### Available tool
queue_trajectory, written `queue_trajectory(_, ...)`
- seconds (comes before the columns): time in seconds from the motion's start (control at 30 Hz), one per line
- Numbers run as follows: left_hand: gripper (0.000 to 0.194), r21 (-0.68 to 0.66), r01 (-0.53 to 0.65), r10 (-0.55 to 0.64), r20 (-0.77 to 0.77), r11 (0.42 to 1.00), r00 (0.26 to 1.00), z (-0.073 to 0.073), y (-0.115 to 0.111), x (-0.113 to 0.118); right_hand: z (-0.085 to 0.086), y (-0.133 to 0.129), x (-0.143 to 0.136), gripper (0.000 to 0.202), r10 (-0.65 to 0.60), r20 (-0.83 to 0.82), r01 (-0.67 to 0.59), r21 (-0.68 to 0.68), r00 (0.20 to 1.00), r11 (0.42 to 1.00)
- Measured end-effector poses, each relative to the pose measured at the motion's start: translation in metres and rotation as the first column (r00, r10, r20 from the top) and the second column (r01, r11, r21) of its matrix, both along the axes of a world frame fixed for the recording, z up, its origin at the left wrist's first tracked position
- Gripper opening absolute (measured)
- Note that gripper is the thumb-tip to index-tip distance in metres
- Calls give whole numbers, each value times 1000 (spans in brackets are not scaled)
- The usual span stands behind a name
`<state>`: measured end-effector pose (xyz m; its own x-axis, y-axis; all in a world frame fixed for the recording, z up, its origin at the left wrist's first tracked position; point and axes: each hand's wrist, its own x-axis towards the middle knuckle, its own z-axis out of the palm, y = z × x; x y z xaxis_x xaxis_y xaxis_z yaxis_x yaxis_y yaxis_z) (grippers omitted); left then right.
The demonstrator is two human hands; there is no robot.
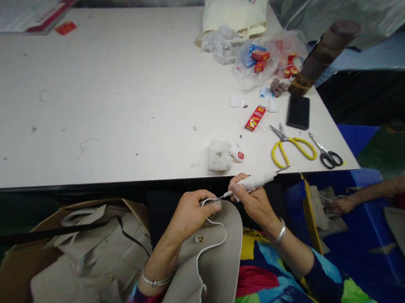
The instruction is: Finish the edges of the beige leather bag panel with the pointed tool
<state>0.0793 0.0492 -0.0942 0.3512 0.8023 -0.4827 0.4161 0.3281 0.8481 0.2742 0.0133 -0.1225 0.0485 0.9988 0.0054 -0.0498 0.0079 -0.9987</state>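
Note:
My left hand [191, 215] is closed, its thumb and fingers pinching the top edge of a beige bag [217, 256] on my lap. A pale cord or edge strip [225, 231] curves down along the bag's opening, and a small gold-coloured metal fitting [199, 239] shows on the panel. My right hand [253, 199] is wrapped round a white-wrapped awl [258, 181]. The awl's thin tip points left and meets the bag edge close to my left fingertips. A short metal rod sticks out of its other end. Whether the tip has pierced the material is too small to tell.
On the white table [110, 98] lie yellow-handled scissors [290, 146], black-handled scissors [327, 153], a phone [299, 112], a red box [256, 118] and a whitish block [220, 155]. A tall bottle [323, 57] stands right. Beige bags [74, 276] fill a carton at left; another person's hand [341, 204] is at right.

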Motion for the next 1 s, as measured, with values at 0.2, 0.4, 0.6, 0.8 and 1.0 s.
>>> queue_trajectory(0.2, 25, -3, -15, 15, 28, 1000, 999, 6, -1, 4, 0, -1, 3, 26, 21, 68, -20, -11, 997, 1000)
queue_trajectory(0.4, 26, -39, -33, 35, 58, 999, 998, 2, -5, 9, 11, 4, 7, 25, 75, 214, -81, 17, 974, 997)
queue_trajectory(0.6, 24, -63, -21, 28, 107, 998, 994, -7, -7, 14, 15, 11, 6, 32, 130, 223, -125, -37, 966, 991)
queue_trajectory(0.8, 23, -66, -147, 156, 160, 987, 975, -11, -2, 3, -6, -4, 2, 28, 26, -8, -26, -55, 1000, 998)
queue_trajectory(1.0, 23, -69, -219, 228, 173, 973, 958, -14, -1, -5, -5, 6, 4, 20, -271, 26, 267, 110, 962, 957)
